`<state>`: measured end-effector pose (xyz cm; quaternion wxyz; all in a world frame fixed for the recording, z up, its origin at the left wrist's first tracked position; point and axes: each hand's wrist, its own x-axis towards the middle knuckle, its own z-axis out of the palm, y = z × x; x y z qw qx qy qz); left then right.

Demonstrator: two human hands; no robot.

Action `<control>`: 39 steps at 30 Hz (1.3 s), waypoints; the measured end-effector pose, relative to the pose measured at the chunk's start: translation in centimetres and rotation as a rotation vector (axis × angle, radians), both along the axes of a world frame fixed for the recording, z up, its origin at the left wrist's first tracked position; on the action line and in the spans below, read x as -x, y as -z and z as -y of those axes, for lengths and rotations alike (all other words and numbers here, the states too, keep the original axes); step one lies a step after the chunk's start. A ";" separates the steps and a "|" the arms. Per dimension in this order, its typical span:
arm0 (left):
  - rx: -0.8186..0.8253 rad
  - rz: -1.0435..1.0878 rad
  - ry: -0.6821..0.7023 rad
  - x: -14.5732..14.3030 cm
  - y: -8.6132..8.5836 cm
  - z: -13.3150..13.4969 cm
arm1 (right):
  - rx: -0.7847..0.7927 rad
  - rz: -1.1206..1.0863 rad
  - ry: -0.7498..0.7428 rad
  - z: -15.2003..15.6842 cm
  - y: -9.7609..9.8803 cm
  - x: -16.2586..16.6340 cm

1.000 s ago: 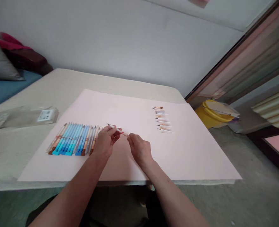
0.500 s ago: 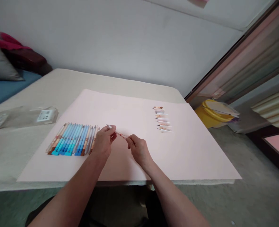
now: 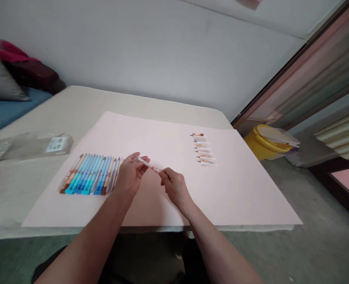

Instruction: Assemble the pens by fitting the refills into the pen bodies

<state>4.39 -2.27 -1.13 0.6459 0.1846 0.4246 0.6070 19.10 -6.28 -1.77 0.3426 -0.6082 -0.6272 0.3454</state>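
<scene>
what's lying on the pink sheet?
A row of pens at left; a column of small, slim pieces at right, some dark-tipped. The left hand hides part of the row's right end, so anything beneath it can't be seen.

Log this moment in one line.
right hand: gripping slim white red-patterned pen | left hand: at pen's other end | nearby: row of blue-and-brown pens

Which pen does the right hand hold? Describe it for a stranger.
Find the pale pink sheet on the table. Above it, the right hand grips one end of a slim white pen with reddish marks, its other end at the left hand. The row of pens at left lies flat; only this one is held.
</scene>
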 end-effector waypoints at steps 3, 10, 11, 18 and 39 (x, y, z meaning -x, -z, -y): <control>0.022 -0.036 0.008 0.0 -0.2 0.0 | 0.001 -0.005 0.002 0.0 0.0 0.0; 0.022 -0.028 -0.013 0.0 -0.1 -0.1 | -0.001 0.014 -0.002 0.0 -0.1 0.1; 0.029 -0.008 -0.016 -0.1 -0.1 -0.1 | -0.002 0.013 -0.002 0.0 -0.1 0.0; 0.035 -0.077 -0.019 -0.1 0.0 0.0 | -0.005 0.008 -0.013 0.0 -0.1 0.1; 0.097 -0.055 -0.121 -0.1 0.4 -0.3 | 0.003 -0.009 -0.027 0.0 0.1 0.1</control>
